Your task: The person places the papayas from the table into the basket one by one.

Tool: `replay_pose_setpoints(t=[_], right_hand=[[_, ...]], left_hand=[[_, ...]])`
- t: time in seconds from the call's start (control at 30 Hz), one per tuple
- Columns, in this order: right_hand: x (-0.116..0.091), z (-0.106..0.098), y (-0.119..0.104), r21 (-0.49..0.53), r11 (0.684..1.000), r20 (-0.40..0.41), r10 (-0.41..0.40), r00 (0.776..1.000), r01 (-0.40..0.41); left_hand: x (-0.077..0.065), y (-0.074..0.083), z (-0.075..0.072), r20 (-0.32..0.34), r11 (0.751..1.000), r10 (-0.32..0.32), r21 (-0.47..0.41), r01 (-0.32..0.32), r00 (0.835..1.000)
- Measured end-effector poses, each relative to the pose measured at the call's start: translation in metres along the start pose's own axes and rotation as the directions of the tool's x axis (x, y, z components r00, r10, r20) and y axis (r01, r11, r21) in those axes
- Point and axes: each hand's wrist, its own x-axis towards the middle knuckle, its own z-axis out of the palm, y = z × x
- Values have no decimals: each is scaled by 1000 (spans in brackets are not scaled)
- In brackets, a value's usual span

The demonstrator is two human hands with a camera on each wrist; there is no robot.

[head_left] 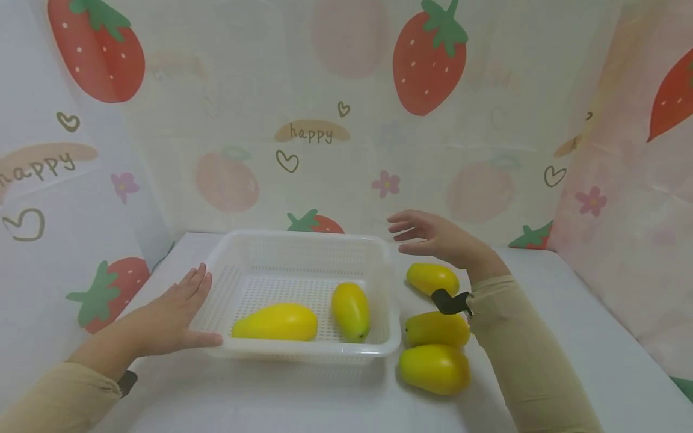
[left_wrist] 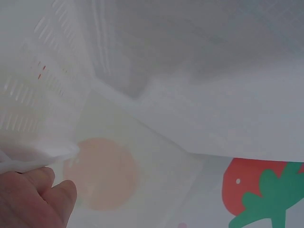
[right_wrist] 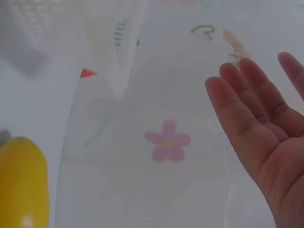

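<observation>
A white plastic basket (head_left: 303, 347) stands on the table with two yellow mangoes inside, one lying sideways (head_left: 278, 323) and one pointing toward me (head_left: 351, 311). My left hand (head_left: 173, 313) rests on the basket's left rim with straight fingers; the left wrist view shows its fingertips (left_wrist: 61, 197) against the rim. Raised above the table right of the basket, my right hand (head_left: 428, 234) holds nothing, its fingers loosely extended, as the right wrist view also shows (right_wrist: 266, 123). Below it lies a mango (head_left: 432, 278).
Two more mangoes, one behind (head_left: 437, 329) and one in front (head_left: 435, 369), lie close together right of the basket, near the right forearm. A patterned sheet (head_left: 249, 90) with strawberries forms walls at the back and both sides. The white table (head_left: 271, 397) extends in front of the basket.
</observation>
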Motion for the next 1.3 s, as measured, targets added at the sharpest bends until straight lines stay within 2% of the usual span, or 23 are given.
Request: replay_pose_setpoints(t=[0.3, 0.7, 1.0, 1.17, 1.3], right_hand=[[-24, -12, 20, 46, 999, -33, 24, 999, -23], [-59, -19, 49, 16, 994, -71, 107, 992, -106], [-71, -14, 84, 8, 984, -103, 176, 979, -176], [-74, -12, 98, -3, 976, -126, 216, 968, -218], [-74, -10, 107, 4, 968, -126, 249, 960, -251]], left_hand=[[0, -2, 2, -4, 1000, -1, -2, 1, 1000], [-1, -1, 2, 8, 999, -32, -13, 32, 999], [-2, 0, 1, 1, 1000, -20, -9, 20, 1000], [-2, -1, 1, -5, 1000, -6, -13, 6, 1000], [-2, -1, 2, -2, 1000, -20, -10, 20, 1000]])
